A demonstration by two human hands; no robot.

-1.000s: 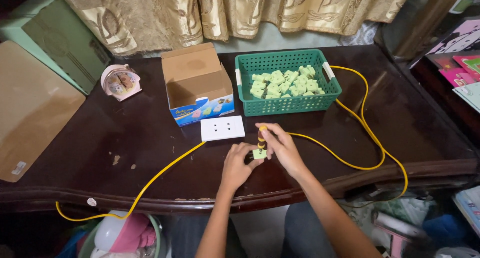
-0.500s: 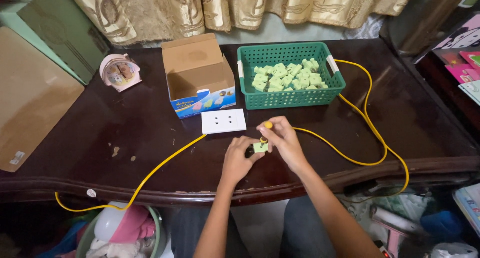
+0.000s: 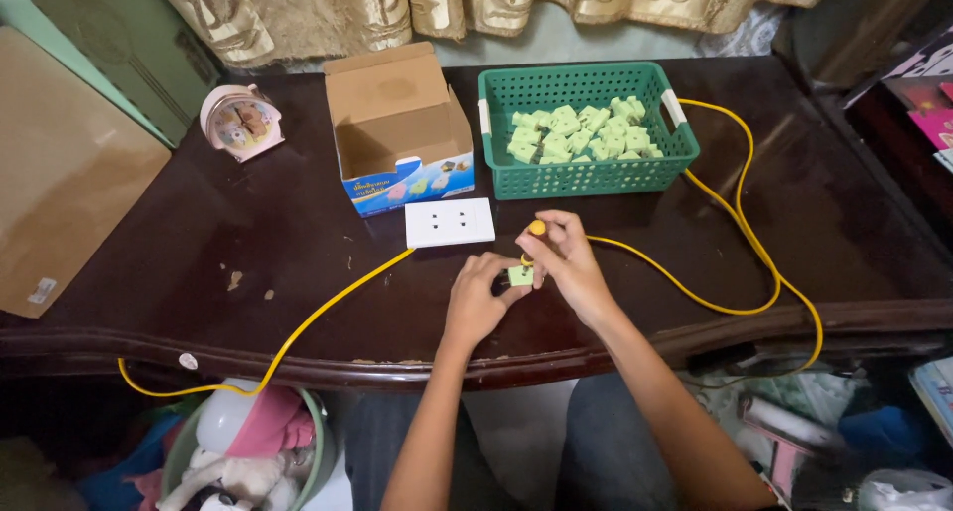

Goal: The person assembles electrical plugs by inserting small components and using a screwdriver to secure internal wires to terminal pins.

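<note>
Soft even light, sharp focus

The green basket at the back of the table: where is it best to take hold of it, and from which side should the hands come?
Probably by the two white handles on the short ends of the green basket, one hand from each side. It stands upright, full of small pale green pieces, so lifting it level keeps them in. The yellow cable curves past its right end; come from above there.
</note>
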